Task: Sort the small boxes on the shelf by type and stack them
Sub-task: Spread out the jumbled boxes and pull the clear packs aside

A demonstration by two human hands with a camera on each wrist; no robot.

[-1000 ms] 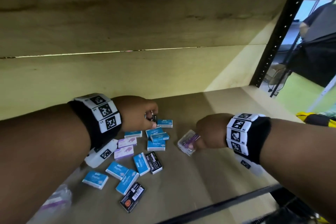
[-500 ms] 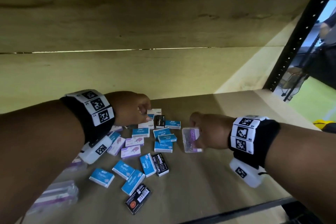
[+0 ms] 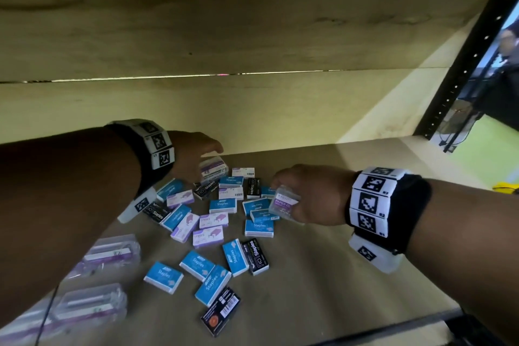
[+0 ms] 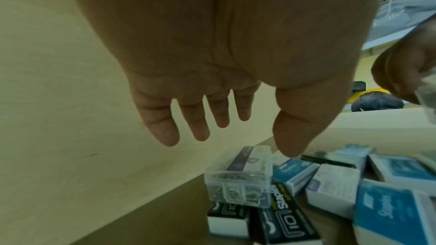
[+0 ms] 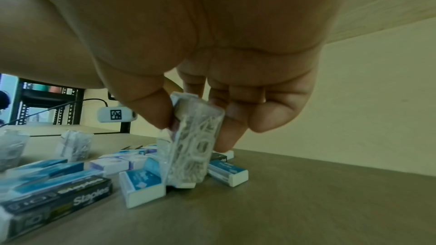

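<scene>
Several small boxes lie scattered on the wooden shelf: blue staple boxes, purple-and-white ones and black ones. My right hand pinches a clear paper-clip box between thumb and fingers, held on edge just above the blue boxes. My left hand hovers open, fingers spread, above another clear paper-clip box near the back wall, without touching it.
Two more clear paper-clip boxes sit at the shelf's front left under my left forearm. The wooden back wall stands close behind the pile. A black upright bounds the right side. Bare shelf lies to the right.
My right hand has carried the clear box left, over the blue boxes. My left hand has opened and reached towards the back, over the other clear box.
</scene>
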